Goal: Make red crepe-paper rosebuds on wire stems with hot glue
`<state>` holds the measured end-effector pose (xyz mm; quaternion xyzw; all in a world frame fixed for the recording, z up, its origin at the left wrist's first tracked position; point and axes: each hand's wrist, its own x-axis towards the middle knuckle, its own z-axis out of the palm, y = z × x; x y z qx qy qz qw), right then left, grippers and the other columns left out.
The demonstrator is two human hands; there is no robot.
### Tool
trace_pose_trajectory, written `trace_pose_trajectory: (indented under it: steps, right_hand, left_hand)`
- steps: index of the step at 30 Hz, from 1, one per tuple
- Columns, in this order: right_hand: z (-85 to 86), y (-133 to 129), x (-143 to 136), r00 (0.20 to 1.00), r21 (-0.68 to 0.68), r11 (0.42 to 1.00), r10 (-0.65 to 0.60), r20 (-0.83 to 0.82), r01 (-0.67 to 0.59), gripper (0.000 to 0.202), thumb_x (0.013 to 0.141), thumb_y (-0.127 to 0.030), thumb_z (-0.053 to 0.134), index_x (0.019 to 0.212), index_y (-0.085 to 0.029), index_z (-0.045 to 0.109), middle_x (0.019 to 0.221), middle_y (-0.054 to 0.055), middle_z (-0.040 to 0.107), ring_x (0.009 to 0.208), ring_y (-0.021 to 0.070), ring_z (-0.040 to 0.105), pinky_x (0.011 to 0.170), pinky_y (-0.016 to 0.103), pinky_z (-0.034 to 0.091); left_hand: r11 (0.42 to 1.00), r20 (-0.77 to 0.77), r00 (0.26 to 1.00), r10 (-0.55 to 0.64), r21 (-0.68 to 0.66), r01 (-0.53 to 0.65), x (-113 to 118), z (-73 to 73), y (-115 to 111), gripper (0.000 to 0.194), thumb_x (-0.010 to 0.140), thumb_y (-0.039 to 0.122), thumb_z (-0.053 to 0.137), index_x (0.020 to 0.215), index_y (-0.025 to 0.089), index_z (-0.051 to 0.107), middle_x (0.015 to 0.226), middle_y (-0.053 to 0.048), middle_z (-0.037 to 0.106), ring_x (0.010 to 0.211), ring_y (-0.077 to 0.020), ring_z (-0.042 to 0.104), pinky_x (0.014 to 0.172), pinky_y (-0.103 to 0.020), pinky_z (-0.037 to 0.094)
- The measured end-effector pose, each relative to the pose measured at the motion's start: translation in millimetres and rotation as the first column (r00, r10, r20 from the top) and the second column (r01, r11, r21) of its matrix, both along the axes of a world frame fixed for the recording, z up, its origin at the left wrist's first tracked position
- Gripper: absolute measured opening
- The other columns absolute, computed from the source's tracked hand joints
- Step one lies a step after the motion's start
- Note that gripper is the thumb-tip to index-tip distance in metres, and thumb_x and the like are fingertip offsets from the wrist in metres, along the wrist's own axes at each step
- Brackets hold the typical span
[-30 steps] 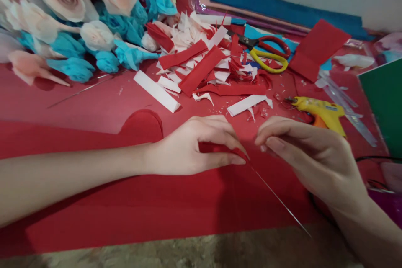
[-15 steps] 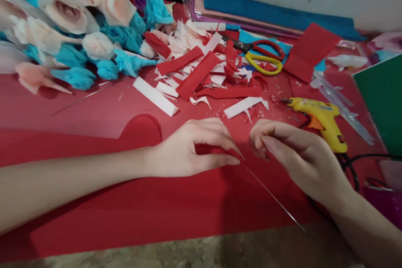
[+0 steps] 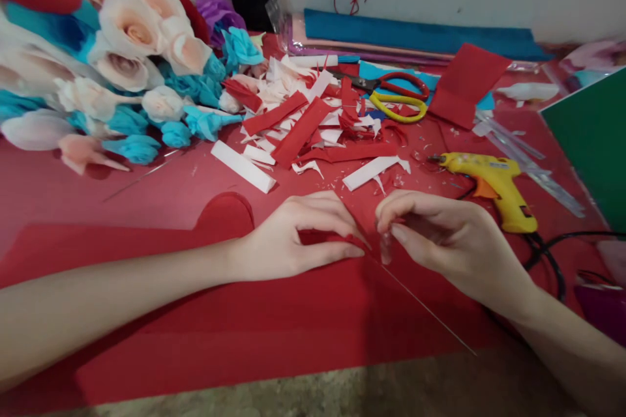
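My left hand (image 3: 313, 234) is closed, its thumb and fingers pinching a piece of red paper (image 3: 325, 234) at the upper end of a thin wire (image 3: 425, 305). The wire slants down to the right, past the edge of the red sheet (image 3: 205, 339). Just right of that pinch is my right hand (image 3: 440, 241), its fingers curled and thumb near the index finger; what they hold, if anything, is too small to make out. A rounded red paper piece (image 3: 225, 215) lies behind my left wrist.
Paper flowers (image 3: 132, 32) fill the back left. Red and white scraps (image 3: 303, 124), scissors (image 3: 398, 104) and folded red paper (image 3: 467, 85) lie behind my hands. At the right are a yellow glue gun (image 3: 493, 179), clear sticks (image 3: 538, 172) and a green board (image 3: 591, 150).
My right hand has moved slightly left, closer to my left fingertips. The camera view has shifted, so the flowers and scraps appear lower. My left hand keeps its pinch.
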<state>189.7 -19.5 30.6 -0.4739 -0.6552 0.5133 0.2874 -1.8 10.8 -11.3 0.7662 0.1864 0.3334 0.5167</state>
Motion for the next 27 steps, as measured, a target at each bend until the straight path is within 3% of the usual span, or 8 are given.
trace_pose_trajectory:
  steps: [6,15,21,27]
  right_hand:
    - [-1.9,0.1,0.6,0.998,0.065,0.997,-0.048,-0.028,0.05,0.014,0.074,-0.003,0.051,0.075,-0.016,0.058,0.075,-0.001,0.06,0.066,0.0062,0.059,0.059,0.012,0.049]
    - [-5.0,-1.2,3.6,0.996,0.045,0.998,-0.037,-0.083,0.041,0.011,0.073,-0.006,0.055,0.078,-0.016,0.058,0.08,-0.001,0.059,0.07,0.0072,0.06,0.065,0.015,0.052]
    - [4.2,0.8,5.0,0.995,0.248,0.968,0.014,0.094,-0.037,0.012,0.073,-0.008,0.056,0.078,-0.016,0.062,0.082,0.001,0.062,0.076,0.0085,0.058,0.068,0.015,0.05]
    - [5.4,-1.7,2.8,0.981,0.312,0.946,0.028,0.193,-0.088,0.009,0.073,-0.013,0.058,0.079,-0.017,0.063,0.081,0.0,0.063,0.074,0.0079,0.058,0.067,0.016,0.047]
  left_hand:
    - [1.0,0.018,1.0,0.02,0.011,-0.02,0.1,0.2,-0.2,0.007,0.074,0.009,0.062,0.079,0.007,0.067,0.075,-0.01,0.067,0.072,-0.0115,0.058,0.069,-0.023,0.049]
    - [0.999,-0.001,0.999,0.05,0.011,-0.05,0.7,2.2,-0.7,0.008,0.074,0.01,0.062,0.079,0.008,0.067,0.075,-0.01,0.067,0.072,-0.0122,0.059,0.067,-0.024,0.049]
    - [0.999,0.009,0.999,0.051,-0.004,-0.051,0.6,1.5,-0.9,0.008,0.073,0.01,0.062,0.078,0.008,0.068,0.074,-0.01,0.066,0.072,-0.0127,0.059,0.068,-0.025,0.049]
    - [0.999,0.015,0.999,0.035,-0.01,-0.035,0.1,0.2,0.0,0.009,0.074,0.009,0.062,0.079,0.006,0.068,0.075,-0.011,0.066,0.073,-0.0131,0.059,0.069,-0.025,0.049]
